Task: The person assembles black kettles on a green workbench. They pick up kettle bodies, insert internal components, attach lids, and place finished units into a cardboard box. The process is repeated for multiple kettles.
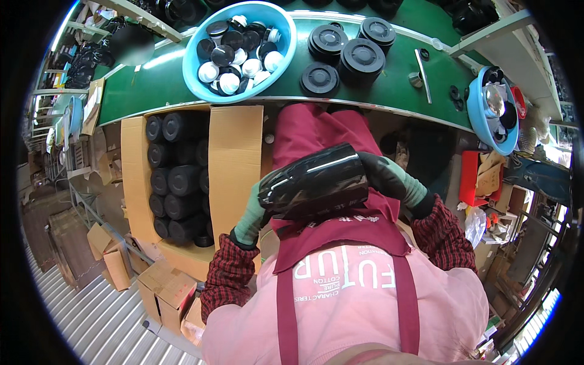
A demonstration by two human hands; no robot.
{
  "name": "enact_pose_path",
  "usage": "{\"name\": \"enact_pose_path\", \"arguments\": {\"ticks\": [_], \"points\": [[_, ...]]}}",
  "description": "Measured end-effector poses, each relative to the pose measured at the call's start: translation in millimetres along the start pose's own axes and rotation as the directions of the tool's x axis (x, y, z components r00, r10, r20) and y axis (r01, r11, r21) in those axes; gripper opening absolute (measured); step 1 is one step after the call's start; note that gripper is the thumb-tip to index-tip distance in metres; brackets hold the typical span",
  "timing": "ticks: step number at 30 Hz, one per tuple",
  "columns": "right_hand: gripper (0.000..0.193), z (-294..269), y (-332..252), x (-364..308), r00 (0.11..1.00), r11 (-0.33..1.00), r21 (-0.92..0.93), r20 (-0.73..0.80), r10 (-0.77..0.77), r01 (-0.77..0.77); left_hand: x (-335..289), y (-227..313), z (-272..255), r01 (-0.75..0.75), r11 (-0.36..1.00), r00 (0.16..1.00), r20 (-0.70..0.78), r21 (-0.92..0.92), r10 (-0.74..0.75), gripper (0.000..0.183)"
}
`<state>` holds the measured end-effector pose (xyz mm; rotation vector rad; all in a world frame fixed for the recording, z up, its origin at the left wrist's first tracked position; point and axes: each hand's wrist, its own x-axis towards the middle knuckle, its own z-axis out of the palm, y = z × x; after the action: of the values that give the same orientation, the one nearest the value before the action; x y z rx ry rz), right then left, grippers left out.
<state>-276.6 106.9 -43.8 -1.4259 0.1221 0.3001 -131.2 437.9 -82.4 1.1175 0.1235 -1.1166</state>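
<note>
Black cylinder [313, 182] held crosswise, short of the near edge of the bench [149, 85]; my left hand [253, 208] and right hand [383, 173] clamped on opposite ends. Even pressure advised.

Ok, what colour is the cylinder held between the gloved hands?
The cylinder is glossy black; the head view shows it best.

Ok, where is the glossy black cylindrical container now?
Near the centre of the head view, the container is held sideways between the gloved left hand and gloved right hand, right of the open brown cardboard box.
</note>
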Motion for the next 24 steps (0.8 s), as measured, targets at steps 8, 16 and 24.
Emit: {"name": "enact_pose_path", "arguments": {"ticks": [8,16,24], "points": [[0.056,2.6,37.9,5.6,0.953,0.997,-0.045,-0.293,-0.077,0.066,7.8,9.1,3.5,-0.128,0.944,0.990,0.097,0.305,0.103,0.042],[0.061,-23.8,50.6,-7.8,0.977,0.989,-0.110,-0.176,-0.118,0.100,14.9,47.9,13.3,-0.139,0.860,0.972,0.236,0.491,0.022,0.065],[0.058,-19.8,39.4,18.2,0.977,0.997,-0.046,-0.204,-0.069,0.060,33.9,50.7,18.3,-0.423,0.678,0.902,0.347,0.601,0.255,0.064]]}}
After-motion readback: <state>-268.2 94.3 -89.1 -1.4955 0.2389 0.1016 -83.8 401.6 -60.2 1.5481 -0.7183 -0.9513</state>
